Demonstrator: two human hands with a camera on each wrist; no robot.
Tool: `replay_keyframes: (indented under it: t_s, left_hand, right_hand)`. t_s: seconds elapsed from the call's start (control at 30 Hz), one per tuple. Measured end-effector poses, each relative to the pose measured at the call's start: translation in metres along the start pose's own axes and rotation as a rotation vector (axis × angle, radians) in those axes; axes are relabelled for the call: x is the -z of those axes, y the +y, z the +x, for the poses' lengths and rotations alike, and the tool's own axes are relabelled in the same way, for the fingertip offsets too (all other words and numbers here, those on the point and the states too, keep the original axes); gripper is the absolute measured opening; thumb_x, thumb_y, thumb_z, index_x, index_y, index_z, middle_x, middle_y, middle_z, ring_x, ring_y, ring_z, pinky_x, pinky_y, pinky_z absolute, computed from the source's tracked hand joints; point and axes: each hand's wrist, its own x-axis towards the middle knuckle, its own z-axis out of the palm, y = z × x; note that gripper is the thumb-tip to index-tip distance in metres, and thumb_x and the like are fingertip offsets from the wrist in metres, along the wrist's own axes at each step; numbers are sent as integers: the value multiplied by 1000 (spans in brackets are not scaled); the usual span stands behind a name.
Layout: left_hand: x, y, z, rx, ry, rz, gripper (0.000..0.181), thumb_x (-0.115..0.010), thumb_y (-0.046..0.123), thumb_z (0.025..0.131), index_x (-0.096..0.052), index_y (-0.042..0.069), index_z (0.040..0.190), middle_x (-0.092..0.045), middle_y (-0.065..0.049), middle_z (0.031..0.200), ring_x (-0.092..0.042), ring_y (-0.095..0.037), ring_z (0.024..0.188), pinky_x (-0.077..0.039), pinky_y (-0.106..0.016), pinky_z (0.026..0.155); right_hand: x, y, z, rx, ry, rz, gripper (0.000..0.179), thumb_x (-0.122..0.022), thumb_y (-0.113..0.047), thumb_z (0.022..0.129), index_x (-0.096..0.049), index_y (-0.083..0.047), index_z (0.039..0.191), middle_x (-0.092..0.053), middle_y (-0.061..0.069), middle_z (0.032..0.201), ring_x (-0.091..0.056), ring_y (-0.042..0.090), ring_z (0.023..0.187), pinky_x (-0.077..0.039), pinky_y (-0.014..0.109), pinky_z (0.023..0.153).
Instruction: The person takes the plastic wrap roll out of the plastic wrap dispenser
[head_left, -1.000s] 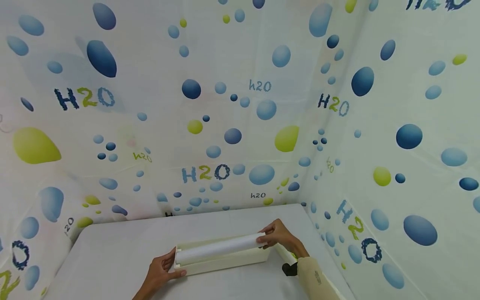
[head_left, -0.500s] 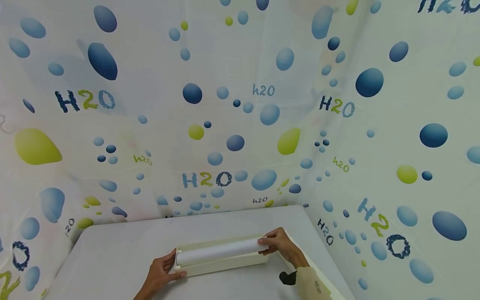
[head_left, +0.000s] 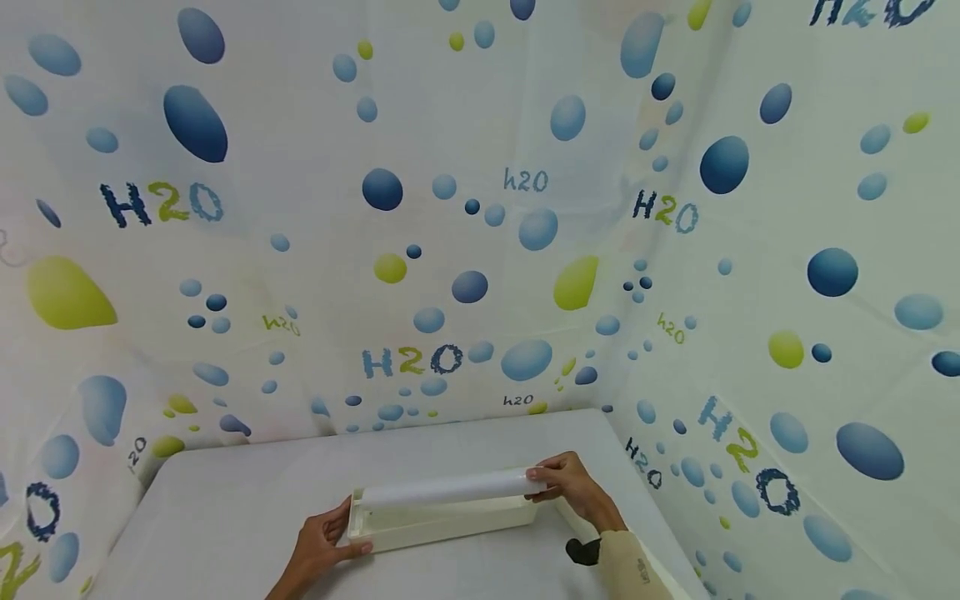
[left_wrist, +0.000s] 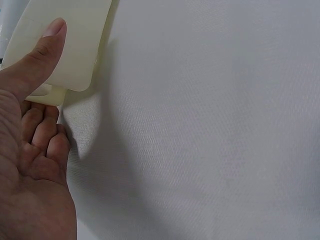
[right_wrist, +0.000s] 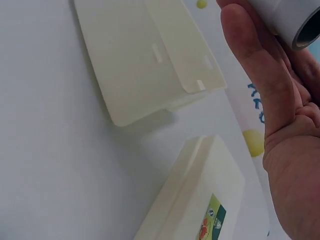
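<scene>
A smooth, white, film-like roll slants over a long cream plastic dispenser box in the head view. Its right end, raised above the box, is pinched between the thumb and fingers of my right hand. The right wrist view shows the roll's hollow core end beyond that thumb. The roll's left end overlaps the box's left end. My left hand grips the box's left end, thumb on the front wall and fingers behind. The left wrist view shows this thumb flat on the cream wall.
Beside the box, under the right forearm, lies a cream lid-like piece with a green label. A white cloth-like surface covers the table. Sheeting printed with blue and green drops hangs behind and at the right.
The roll, earlier lying down in the box, has risen so that more of the box's inside shows beneath it. My right hand has shifted slightly right with it; the left hand stays put.
</scene>
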Motion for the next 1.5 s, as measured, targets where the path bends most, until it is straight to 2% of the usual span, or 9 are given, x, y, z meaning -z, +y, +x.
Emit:
replay_keyframes:
  t_s: [0.2,0.33,0.47,0.77,0.97,1.07,1.17,1.5]
  left_hand:
    - [0,-1,0,22,-5,-11,95,-97,11,82,-45,-13,158,-48,-28,162,-55,-33,147,-57,-17,109]
    - [1,-3,0,32,-6,21,98,-98,15,81,-45,-12,158,-49,-28,162,-53,-41,149,-59,-27,113]
    - [2,-2,-1,35,-4,41,99,-99,17,81,-44,-12,159,-50,-28,161,-52,-43,150,-59,-34,115]
    - [-1,0,-1,20,-8,45,100,-99,17,81,-43,-13,158,-50,-30,161,-53,-44,149,-59,-21,110]
    - [0,-1,-1,30,2,38,100,-99,18,81,-43,-12,159,-49,-28,162,-50,-44,151,-54,-11,106]
    - [0,-2,-2,39,4,39,100,-99,18,81,-44,-12,159,-49,-28,162,-51,-44,151,-56,-14,108]
    - [-1,-3,-2,41,8,45,100,-99,19,81,-44,-11,159,-49,-27,162,-51,-44,151,-59,-24,112]
    - [-2,-1,-6,42,8,18,101,-100,15,79,-44,-11,159,-51,-29,160,-54,-45,149,-57,-38,117]
  right_hand:
    - [4,-7,-2,25,4,-4,38,-74,-16,104,-74,18,121,-81,12,114,-85,28,87,-73,44,84]
    - [3,-16,-2,37,8,17,42,-72,-17,106,-70,19,127,-81,9,114,-85,25,88,-72,41,85]
    - [3,-24,4,55,21,51,43,-71,-16,106,-68,21,128,-81,8,111,-84,22,84,-72,38,84]
    - [4,-41,26,48,58,30,49,-71,-17,106,-64,21,135,-81,17,114,-84,21,83,-72,34,81]
    - [1,-50,40,54,56,7,51,-72,-18,106,-62,20,139,-80,21,119,-84,21,85,-72,35,84]
    - [0,-50,45,45,48,13,54,-72,-16,106,-58,19,144,-79,20,121,-85,23,88,-72,39,88]
    - [-1,-49,51,32,51,23,55,-73,-17,106,-57,18,145,-79,21,125,-85,27,92,-71,42,90]
    - [-6,-40,62,-39,72,1,60,-79,-25,102,-61,14,144,-72,33,137,-85,34,96,-72,41,88]
